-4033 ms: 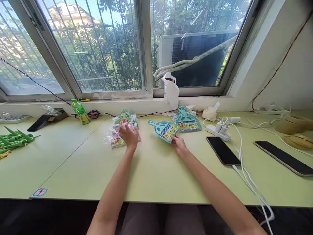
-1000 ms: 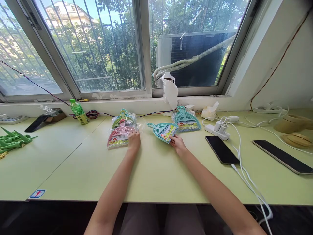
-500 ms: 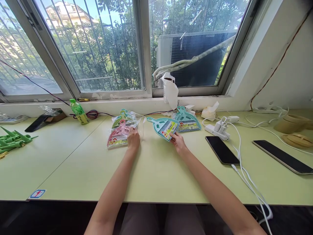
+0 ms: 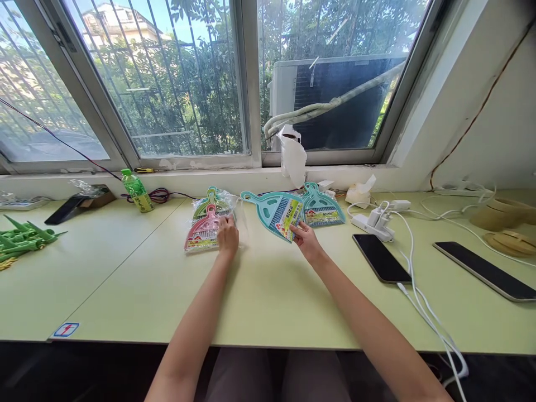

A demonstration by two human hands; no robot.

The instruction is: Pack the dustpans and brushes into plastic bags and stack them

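Observation:
My right hand grips the lower right corner of a teal dustpan-and-brush set, whose handle points left. It is held tilted, with a yellow label facing me. My left hand is closed at the right edge of a pink dustpan set, with a clear plastic bag bunched by the fingers; the fingertips are partly hidden. Behind the pink set lies a green dustpan set, also under clear plastic. Another teal dustpan set lies just right of the held one.
On the right are a power strip, a phone, a dark tablet-like device and white cables. A green bottle stands back left, near green plastic pieces. The window sill bounds the back.
The held teal set has turned and risen a little, its handle swinging left and up towards the plastic bag. My left hand has stayed nearly in place.

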